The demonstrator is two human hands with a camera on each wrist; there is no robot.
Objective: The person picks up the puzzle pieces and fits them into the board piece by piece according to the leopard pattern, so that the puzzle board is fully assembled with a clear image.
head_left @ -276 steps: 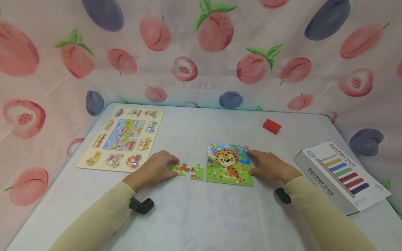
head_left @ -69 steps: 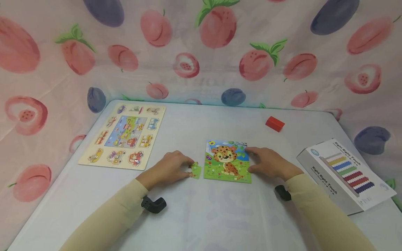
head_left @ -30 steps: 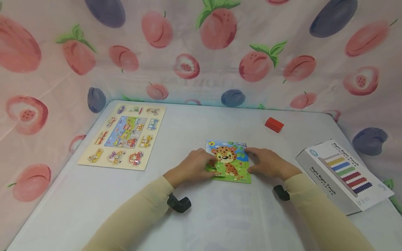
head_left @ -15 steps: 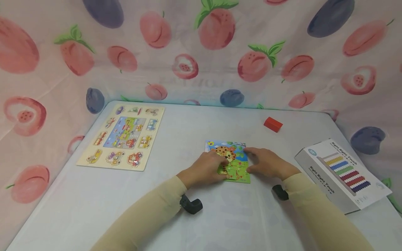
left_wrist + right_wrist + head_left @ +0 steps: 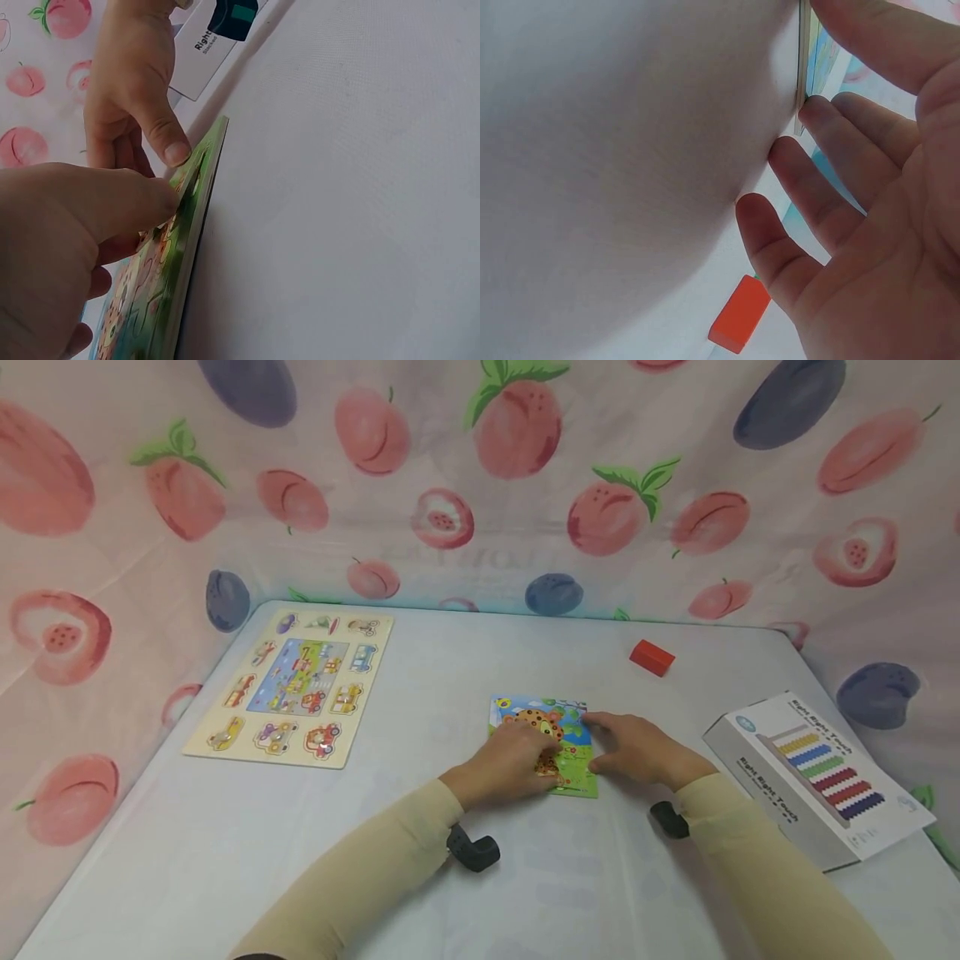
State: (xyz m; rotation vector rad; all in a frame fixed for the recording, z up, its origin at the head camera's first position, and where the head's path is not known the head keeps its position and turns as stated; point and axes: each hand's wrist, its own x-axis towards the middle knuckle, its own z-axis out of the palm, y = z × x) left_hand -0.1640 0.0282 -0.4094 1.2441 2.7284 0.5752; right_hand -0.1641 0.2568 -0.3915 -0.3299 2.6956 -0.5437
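Note:
A square leopard jigsaw puzzle lies in the middle of the white table, its left and lower parts covered by my left hand. Between thumb and fingers that hand pinches a small green jigsaw piece, slightly tilted, close over the lower right of the picture. My right hand is at the puzzle's right side, thumb and forefinger at its edge. In the right wrist view the fingers are spread and loosely extended beside the board's edge.
A wooden vehicle puzzle board lies at the back left. Behind my right hand sits a red block. A white box printed with coloured strips stands at the right. Fruit-patterned cloth hangs along the back.
Two loose pieces lay left of the puzzle earlier. My left hand picked up green pieces there and has moved right across the picture. My right hand has stayed at the edge.

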